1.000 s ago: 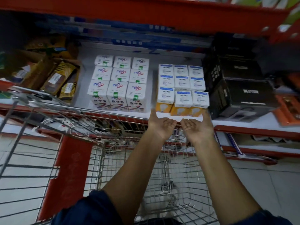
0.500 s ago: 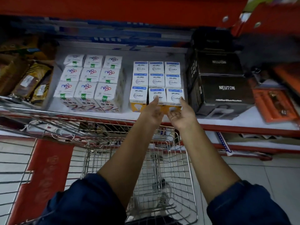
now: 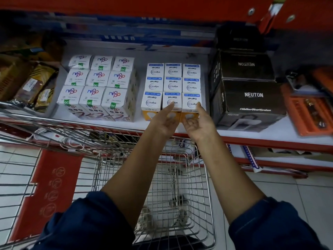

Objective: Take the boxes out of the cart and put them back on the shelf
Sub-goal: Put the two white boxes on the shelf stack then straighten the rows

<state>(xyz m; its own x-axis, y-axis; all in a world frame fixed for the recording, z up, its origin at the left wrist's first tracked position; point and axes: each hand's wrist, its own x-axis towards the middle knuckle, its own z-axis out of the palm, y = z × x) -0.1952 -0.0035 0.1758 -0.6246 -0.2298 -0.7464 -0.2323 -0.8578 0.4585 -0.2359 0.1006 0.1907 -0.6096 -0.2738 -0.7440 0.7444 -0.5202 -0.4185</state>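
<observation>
Several white and blue Wipro bulb boxes [image 3: 173, 85] stand in a block on the white shelf [image 3: 279, 130]. My left hand [image 3: 166, 120] reaches over the wire cart [image 3: 207, 186] with its fingers apart, its fingertip against the front middle box. My right hand [image 3: 198, 121] is open beside it, fingertips at the front right box [image 3: 191, 101]. Neither hand holds anything. No boxes show in the cart basket.
Several white boxes with a red and blue logo [image 3: 98, 87] stand left of the bulb boxes. Black Neuton cartons [image 3: 250, 94] are stacked on the right, orange packs [image 3: 310, 112] beyond them. Brown packets [image 3: 30, 85] lie far left. A red shelf [image 3: 144, 6] hangs overhead.
Both hands have risen from the shelf's front edge to the front row of bulb boxes. The view has shifted so the shelf sits further left.
</observation>
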